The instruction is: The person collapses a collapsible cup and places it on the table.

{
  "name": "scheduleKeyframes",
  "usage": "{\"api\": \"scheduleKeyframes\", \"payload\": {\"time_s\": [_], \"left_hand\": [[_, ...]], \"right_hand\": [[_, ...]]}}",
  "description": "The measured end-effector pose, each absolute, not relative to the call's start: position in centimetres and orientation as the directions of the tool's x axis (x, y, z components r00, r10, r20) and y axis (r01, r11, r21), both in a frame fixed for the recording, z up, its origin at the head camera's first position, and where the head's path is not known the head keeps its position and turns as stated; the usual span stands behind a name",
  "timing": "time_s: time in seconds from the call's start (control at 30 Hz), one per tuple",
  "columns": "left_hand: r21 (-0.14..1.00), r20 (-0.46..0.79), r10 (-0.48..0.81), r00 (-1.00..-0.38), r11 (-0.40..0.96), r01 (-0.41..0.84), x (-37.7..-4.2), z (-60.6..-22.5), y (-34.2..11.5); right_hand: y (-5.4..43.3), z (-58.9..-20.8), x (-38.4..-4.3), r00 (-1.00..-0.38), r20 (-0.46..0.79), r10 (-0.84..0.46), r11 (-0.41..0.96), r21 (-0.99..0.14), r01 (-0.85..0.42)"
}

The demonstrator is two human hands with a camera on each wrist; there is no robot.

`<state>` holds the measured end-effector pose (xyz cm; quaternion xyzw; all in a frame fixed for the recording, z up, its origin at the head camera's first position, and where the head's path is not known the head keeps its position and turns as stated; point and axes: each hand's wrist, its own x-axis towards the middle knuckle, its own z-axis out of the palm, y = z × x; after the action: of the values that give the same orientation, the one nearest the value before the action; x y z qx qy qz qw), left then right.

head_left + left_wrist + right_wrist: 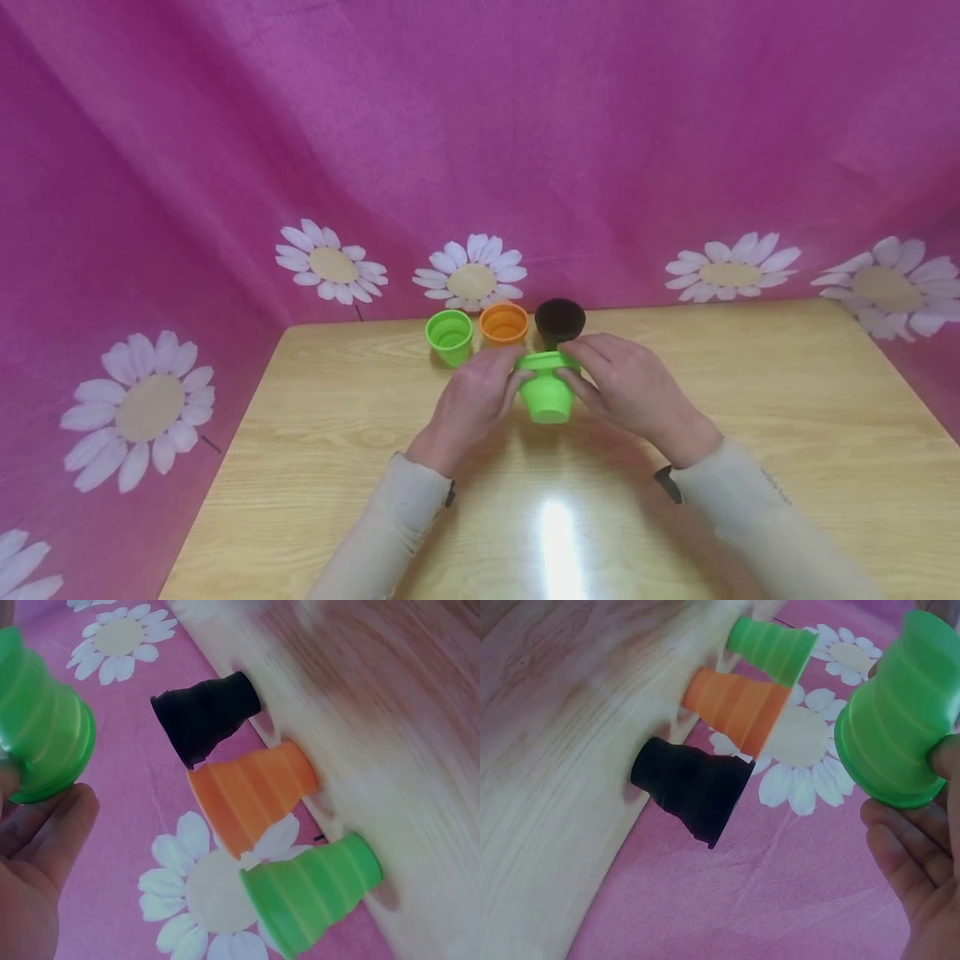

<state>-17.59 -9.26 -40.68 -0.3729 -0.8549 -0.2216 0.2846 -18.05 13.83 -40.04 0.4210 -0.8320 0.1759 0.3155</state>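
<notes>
Both hands hold one bright green ribbed cup [548, 395] above the table, its rim tilted away and its base toward the head camera. My left hand [474, 403] pinches the rim on the left, thumb on the outer wall. On the other side my right hand [637, 390] grips the rim the same way. In the right wrist view the held cup's stepped rings [896, 720] show clearly. Beyond the hands stand a second green cup [450, 337], an orange cup [503, 323] and a black cup [559, 321], in a row with mouths up.
The row of cups stands near the back edge of the light wooden table [300, 433]. A pink cloth [585, 150] with white daisies hangs behind and at the sides. Light glares off the tabletop below the hands.
</notes>
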Motion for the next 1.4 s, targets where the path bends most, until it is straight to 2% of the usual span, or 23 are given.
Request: {"api": "scheduleKeyframes", "payload": {"time_s": [0.07,0.13,0.23,0.33,0.43,0.57,0.7,0.87,1.07,1.2,1.3,1.4], "left_hand": [[0.181,0.663,0.499,-0.558,0.616,0.766,-17.7,-40.8,-9.1],[0.249,0.656,0.478,-0.585,0.594,0.765,-17.6,-40.9,-9.0],[0.479,0.575,0.423,-0.700,0.520,0.707,-17.3,-40.8,-8.9],[0.756,0.436,0.350,-0.829,0.358,0.549,-17.1,-40.6,-9.0],[0.900,0.344,0.312,-0.886,0.158,0.405,-16.9,-40.6,-9.4],[0.926,0.365,0.328,-0.871,-0.035,0.375,-16.7,-40.9,-9.7],[0.914,0.403,0.304,-0.863,-0.084,0.397,-16.6,-41.3,-9.7],[0.912,0.404,0.256,-0.878,-0.039,0.408,-16.6,-41.2,-9.4],[0.899,0.394,0.192,-0.899,0.123,0.420,-16.8,-40.6,-8.7],[0.881,0.424,0.119,-0.898,0.174,0.439,-17.1,-40.8,-8.3],[0.897,0.409,0.073,-0.910,0.152,0.415,-17.1,-41.0,-8.1],[0.928,0.355,0.015,-0.935,0.112,0.355,-17.2,-41.0,-8.0]], "right_hand": [[13.7,-40.1,-18.1,-0.447,0.672,-0.591,0.584,-0.026,-0.811],[13.6,-40.3,-18.1,-0.455,0.676,-0.580,0.585,-0.043,-0.810],[13.6,-40.8,-18.2,-0.487,0.687,-0.539,0.573,-0.125,-0.810],[13.6,-41.2,-18.1,-0.555,0.687,-0.469,0.536,-0.278,-0.797],[13.6,-41.2,-17.9,-0.643,0.666,-0.377,0.496,-0.442,-0.748],[13.4,-40.9,-17.6,-0.786,0.567,-0.246,0.455,-0.649,-0.610],[13.3,-40.9,-17.5,-0.863,0.467,-0.191,0.395,-0.769,-0.503],[13.1,-41.2,-17.5,-0.866,0.469,-0.176,0.392,-0.773,-0.498],[13.0,-41.3,-17.5,-0.827,0.535,-0.172,0.428,-0.715,-0.552],[12.9,-41.1,-17.4,-0.833,0.525,-0.173,0.419,-0.726,-0.545],[13.0,-41.0,-17.4,-0.864,0.476,-0.165,0.355,-0.789,-0.502],[13.1,-40.9,-17.3,-0.889,0.420,-0.180,0.165,-0.878,-0.448]]}}
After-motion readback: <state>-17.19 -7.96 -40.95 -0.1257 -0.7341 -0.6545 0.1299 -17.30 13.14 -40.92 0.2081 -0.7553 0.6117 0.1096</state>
